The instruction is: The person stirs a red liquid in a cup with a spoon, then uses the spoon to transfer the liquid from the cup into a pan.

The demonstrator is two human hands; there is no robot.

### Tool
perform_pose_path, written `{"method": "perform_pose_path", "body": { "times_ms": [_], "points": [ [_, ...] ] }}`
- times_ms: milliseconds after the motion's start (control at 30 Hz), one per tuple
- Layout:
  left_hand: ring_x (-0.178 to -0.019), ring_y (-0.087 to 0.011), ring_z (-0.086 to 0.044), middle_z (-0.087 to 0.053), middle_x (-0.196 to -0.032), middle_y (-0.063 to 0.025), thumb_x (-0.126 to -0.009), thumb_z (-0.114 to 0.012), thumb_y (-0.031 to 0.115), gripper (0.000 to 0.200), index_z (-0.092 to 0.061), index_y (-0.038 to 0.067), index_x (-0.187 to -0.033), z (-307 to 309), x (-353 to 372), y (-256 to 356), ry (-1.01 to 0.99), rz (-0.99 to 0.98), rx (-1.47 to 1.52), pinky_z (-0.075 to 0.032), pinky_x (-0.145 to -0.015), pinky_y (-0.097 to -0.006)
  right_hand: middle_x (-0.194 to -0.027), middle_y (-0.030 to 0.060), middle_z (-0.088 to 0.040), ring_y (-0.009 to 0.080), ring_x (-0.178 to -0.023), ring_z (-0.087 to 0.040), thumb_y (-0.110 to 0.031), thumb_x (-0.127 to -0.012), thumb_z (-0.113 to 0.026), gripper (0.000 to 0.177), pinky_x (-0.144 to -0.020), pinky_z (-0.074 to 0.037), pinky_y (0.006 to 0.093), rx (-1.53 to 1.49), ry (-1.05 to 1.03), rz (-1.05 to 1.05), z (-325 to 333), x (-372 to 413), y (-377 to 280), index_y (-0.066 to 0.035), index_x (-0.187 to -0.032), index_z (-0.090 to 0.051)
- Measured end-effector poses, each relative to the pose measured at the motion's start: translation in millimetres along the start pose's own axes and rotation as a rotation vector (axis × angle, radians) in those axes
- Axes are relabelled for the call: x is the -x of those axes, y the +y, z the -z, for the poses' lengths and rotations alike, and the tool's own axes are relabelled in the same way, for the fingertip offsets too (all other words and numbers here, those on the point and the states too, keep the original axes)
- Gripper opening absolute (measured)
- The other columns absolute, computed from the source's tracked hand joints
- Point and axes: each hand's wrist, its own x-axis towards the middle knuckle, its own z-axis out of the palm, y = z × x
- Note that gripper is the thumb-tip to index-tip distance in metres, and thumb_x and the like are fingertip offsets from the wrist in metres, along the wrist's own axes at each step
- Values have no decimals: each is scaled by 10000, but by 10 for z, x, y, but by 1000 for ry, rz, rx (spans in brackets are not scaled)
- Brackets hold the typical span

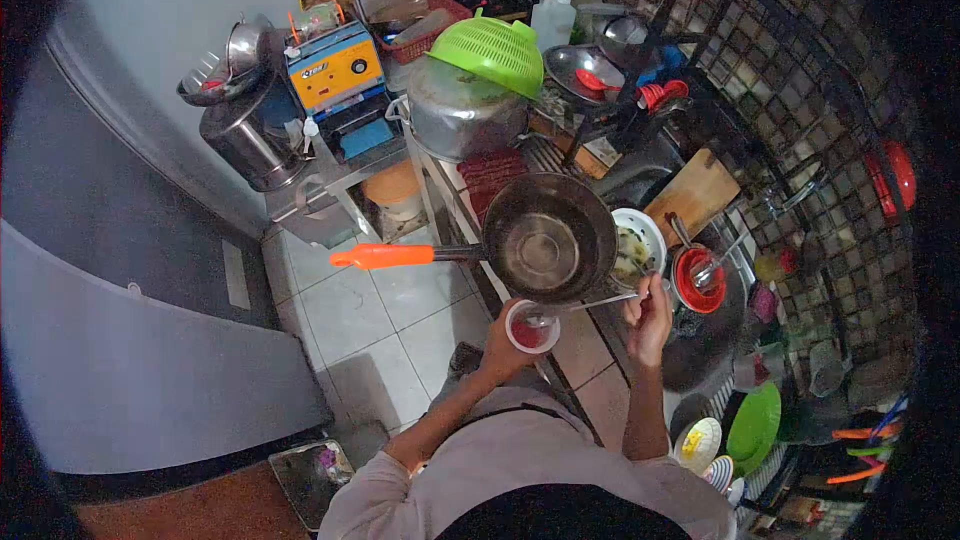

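My left hand [503, 348] is wrapped round a small white cup [533, 326] with something red inside. A long-handled metal spoon [590, 301] has its bowl in the cup, and its handle end is pinched in my right hand [650, 320]. Just beyond the cup sits a dark frying pan [550, 237] with an orange handle [385, 256] pointing left. A white bowl [638, 245] with food remains lies right of the pan, close above my right hand. Beside it is a red bowl [698, 280] with a glass and utensils.
A wooden board [693, 198] leans by the sink [700, 350]. Behind the pan stand a large pot [465, 115] and a green colander [490, 50]. Green plates [754, 427] are in a rack at the right. A grey door [150, 290] is at the left.
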Motion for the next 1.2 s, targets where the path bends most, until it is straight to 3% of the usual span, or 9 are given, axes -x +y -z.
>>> {"method": "perform_pose_path", "body": {
  "times_ms": [267,367,433,767,933,1000,1200],
  "points": [
    [-897,-223,-554,-560,-958,-108,-528,-765,166,668,-411,45,-1081,3,15,18,3,38,91,-440,-776,-330,-524,-33,-315,62,-411,-272,-312,-901,-353,298,-392,-217,207,-1,117,173,-57,-77,32,-88,-714,-412],
    [-896,-225,-554,-559,-958,-105,-529,-766,170,663,-409,51,-1075,14,2,30,-6,27,38,-441,-771,-333,-526,-33,-328,63,-421,-287,-332,-896,-360,308,-403,-222,201,137,73,225,-13,-135,125,-85,-723,-424],
    [-899,-225,-554,-559,-960,-102,-529,-766,175,663,-407,54,-1073,5,2,15,-2,30,-8,-440,-770,-334,-507,-23,-342,65,-430,-306,-348,-889,-358,357,-411,-224,212,364,35,143,-13,-143,154,-97,-640,-409],
    [-926,-219,-546,-550,-997,-109,-534,-772,200,721,-383,50,-1123,-3,15,18,-10,62,22,-438,-791,-330,-510,-26,-350,62,-415,-299,-313,-877,-405,273,-380,-211,201,-64,24,-47,55,-175,184,-110,-694,-404],
    [-922,-212,-548,-548,-998,-109,-538,-771,190,706,-392,47,-1116,-10,9,-2,-20,124,31,-441,-783,-325,-504,-28,-331,63,-412,-294,-326,-877,-400,294,-380,-211,204,-41,18,-17,18,-94,43,-113,-674,-391],
    [-919,-211,-547,-550,-989,-105,-538,-771,188,690,-403,45,-1104,2,-6,27,-18,28,5,-440,-782,-325,-504,-29,-322,63,-413,-293,-327,-878,-398,299,-382,-213,205,6,4,-5,-29,-40,-6,-111,-671,-390],
    [-909,-210,-551,-553,-978,-104,-545,-764,186,664,-410,43,-1088,-15,-12,83,15,4,8,-438,-781,-319,-510,-27,-295,65,-427,-293,-331,-887,-373,326,-388,-212,213,150,-41,69,-114,29,-39,-98,-659,-388]
  ]
}}
